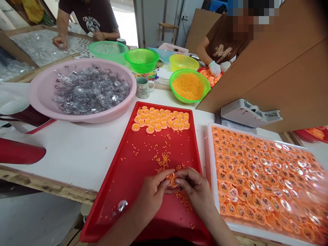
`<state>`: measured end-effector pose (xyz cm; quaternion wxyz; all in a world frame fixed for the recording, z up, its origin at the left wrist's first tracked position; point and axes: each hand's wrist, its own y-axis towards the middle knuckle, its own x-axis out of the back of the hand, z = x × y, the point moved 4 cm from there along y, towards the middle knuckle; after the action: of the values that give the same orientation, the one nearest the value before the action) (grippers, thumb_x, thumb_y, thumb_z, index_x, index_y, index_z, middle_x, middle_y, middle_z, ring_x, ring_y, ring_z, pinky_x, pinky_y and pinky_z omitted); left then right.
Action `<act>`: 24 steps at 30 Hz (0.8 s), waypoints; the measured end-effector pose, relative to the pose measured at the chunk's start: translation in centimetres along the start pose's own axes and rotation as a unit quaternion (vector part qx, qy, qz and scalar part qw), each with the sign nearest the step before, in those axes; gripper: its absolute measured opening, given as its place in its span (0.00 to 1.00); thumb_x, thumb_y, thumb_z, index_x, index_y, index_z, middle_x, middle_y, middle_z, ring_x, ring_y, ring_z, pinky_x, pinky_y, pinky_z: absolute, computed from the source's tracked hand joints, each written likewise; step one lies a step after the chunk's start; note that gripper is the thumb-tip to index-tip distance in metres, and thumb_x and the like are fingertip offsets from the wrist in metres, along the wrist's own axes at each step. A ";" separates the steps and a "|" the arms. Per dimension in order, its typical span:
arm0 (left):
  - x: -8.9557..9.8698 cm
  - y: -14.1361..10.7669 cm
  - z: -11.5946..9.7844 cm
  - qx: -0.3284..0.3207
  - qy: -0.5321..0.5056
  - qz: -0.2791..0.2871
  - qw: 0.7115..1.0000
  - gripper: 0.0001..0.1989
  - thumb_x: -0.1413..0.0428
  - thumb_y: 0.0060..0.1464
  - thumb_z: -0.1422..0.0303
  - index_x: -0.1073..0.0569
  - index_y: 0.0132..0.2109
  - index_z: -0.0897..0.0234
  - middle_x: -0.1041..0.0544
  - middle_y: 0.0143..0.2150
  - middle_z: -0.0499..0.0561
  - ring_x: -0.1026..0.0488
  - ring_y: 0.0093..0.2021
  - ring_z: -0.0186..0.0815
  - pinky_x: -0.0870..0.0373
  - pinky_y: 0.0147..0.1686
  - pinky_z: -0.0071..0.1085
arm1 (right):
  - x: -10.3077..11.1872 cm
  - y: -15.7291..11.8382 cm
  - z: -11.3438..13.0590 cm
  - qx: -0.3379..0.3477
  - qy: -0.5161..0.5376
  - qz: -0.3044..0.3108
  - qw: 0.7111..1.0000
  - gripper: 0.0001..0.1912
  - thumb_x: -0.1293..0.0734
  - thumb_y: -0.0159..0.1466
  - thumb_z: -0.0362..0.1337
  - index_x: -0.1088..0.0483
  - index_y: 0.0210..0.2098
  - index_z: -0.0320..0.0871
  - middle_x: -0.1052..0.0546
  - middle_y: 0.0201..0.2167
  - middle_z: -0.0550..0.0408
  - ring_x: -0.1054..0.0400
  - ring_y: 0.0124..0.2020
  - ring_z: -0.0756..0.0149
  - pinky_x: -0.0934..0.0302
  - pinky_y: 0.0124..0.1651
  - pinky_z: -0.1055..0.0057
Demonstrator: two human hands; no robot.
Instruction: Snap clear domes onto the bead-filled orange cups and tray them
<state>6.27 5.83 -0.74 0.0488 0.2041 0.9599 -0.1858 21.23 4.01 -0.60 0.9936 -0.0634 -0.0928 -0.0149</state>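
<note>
Over the near half of a red tray (123,177), my left hand (156,186) and my right hand (193,186) meet, fingers closed in a pinch. Between their fingertips is a small orange plastic cup piece (172,179); whether it is one part or two pressed together I cannot make out. Rows of similar orange cups (161,118) with yellow-orange filling stand at the tray's far end. Loose tiny orange beads (163,160) lie scattered beyond and beneath my hands. A clear plastic dome (122,205) rests near the tray's lower left.
Right of the tray, a white tray (208,164) holds many domed orange pieces. A pink basin (38,92) of clear domes, a mug (142,88) and a green bowl of orange beads (189,87) stand behind. Cardboard (282,61) rises at right. Two people work across the table.
</note>
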 end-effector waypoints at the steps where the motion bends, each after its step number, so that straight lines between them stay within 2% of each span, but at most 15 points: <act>1: -0.1 0.0 0.2 -0.017 0.015 -0.004 1.000 0.18 0.48 0.58 0.65 0.25 0.53 0.64 0.19 0.45 0.55 0.19 0.41 0.42 0.21 0.43 0.39 | 0.1 -0.2 0.2 0.022 -0.032 -0.016 0.999 0.04 0.32 0.63 0.35 0.23 0.35 0.47 0.25 0.29 0.56 0.30 0.30 0.67 0.36 0.33 0.72; 5: -0.4 0.1 0.4 -0.056 0.052 -0.002 0.997 0.19 0.51 0.60 0.66 0.26 0.55 0.64 0.19 0.45 0.56 0.19 0.39 0.39 0.20 0.41 0.36 | 0.4 -0.7 0.9 0.081 -0.113 -0.057 0.989 0.05 0.32 0.62 0.34 0.23 0.36 0.47 0.25 0.27 0.58 0.31 0.28 0.68 0.38 0.31 0.72; 8: -0.6 0.0 -0.2 -0.078 0.090 0.007 0.993 0.18 0.51 0.61 0.67 0.26 0.55 0.63 0.18 0.43 0.55 0.19 0.39 0.38 0.20 0.40 0.34 | 0.6 -0.8 0.6 0.043 -0.089 -0.053 0.994 0.03 0.32 0.62 0.34 0.24 0.35 0.46 0.24 0.28 0.57 0.29 0.28 0.67 0.36 0.31 0.72; 12: -0.6 -0.4 -1.1 -0.106 0.148 -0.012 0.983 0.16 0.41 0.53 0.72 0.23 0.50 0.60 0.17 0.40 0.51 0.20 0.39 0.37 0.22 0.41 0.29 | 0.7 -1.0 0.7 0.004 -0.042 -0.045 0.998 0.01 0.30 0.61 0.34 0.26 0.32 0.45 0.25 0.27 0.58 0.28 0.27 0.69 0.34 0.30 0.74; 16: -0.4 -0.6 -1.6 -0.132 0.130 -0.029 0.982 0.20 0.43 0.52 0.77 0.25 0.52 0.56 0.18 0.43 0.47 0.20 0.40 0.33 0.24 0.43 0.25 | 0.6 -1.7 1.4 0.047 -0.020 -0.036 0.998 0.02 0.31 0.63 0.33 0.28 0.33 0.46 0.28 0.28 0.60 0.30 0.25 0.72 0.34 0.29 0.76; 18: -0.4 -0.6 -1.7 -0.134 0.120 -0.022 0.983 0.20 0.44 0.54 0.78 0.26 0.52 0.56 0.18 0.43 0.47 0.20 0.41 0.33 0.24 0.43 0.25 | 0.7 -2.0 1.7 0.073 -0.037 -0.056 0.995 0.04 0.30 0.62 0.33 0.29 0.34 0.47 0.29 0.28 0.61 0.31 0.26 0.72 0.34 0.30 0.76; 21: -0.4 -0.5 -2.1 -0.161 0.133 -0.015 0.978 0.15 0.46 0.55 0.79 0.25 0.47 0.59 0.19 0.45 0.49 0.21 0.44 0.34 0.24 0.45 0.26 | 0.8 -2.3 2.3 0.116 -0.094 -0.085 0.985 0.11 0.29 0.61 0.33 0.30 0.42 0.49 0.30 0.31 0.60 0.32 0.30 0.70 0.35 0.32 0.75; 24: -0.4 -0.5 -2.5 -0.207 0.156 -0.031 0.965 0.16 0.46 0.56 0.80 0.24 0.47 0.58 0.19 0.45 0.49 0.21 0.44 0.33 0.25 0.45 0.24 | 0.6 -2.4 2.8 0.159 -0.140 -0.083 0.974 0.15 0.31 0.63 0.32 0.30 0.48 0.49 0.29 0.34 0.57 0.32 0.32 0.69 0.35 0.34 0.74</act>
<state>6.35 6.15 1.79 -0.0658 0.1862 0.9790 0.0497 21.24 1.99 2.59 0.9632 0.1016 -0.2375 -0.0738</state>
